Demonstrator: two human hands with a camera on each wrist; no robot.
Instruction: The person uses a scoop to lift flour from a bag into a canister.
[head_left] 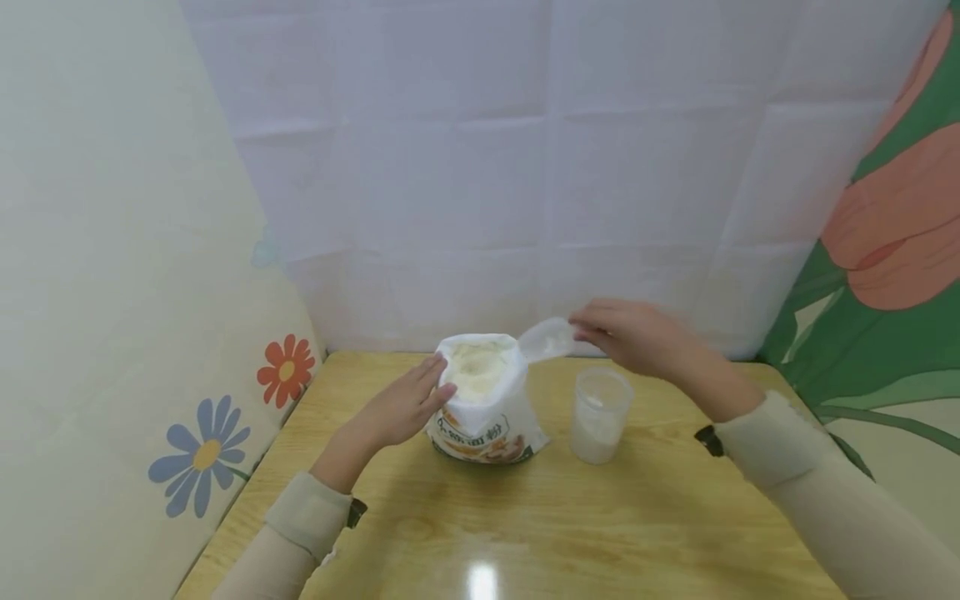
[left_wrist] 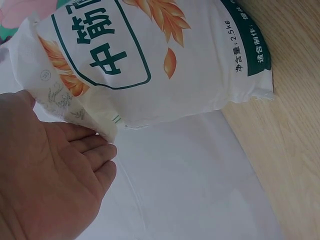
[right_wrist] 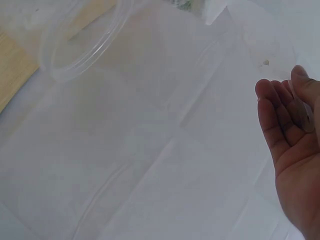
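An opened white flour bag stands on the table, its top spread and pale flour showing inside. My left hand holds the bag's left side near the rim, thumb toward the front; the left wrist view shows its fingers bent at the bag's edge. Beyond the bag's right rim, my right hand pinches a translucent plastic scoop, whose wide end is by the bag's opening. To the right of the bag, below the right hand, a clear plastic cup stands upright with white flour in it.
The wooden table reaches back to a hanging white cloth. A wall painted with flowers rises at the left, and a green and pink painted wall at the right.
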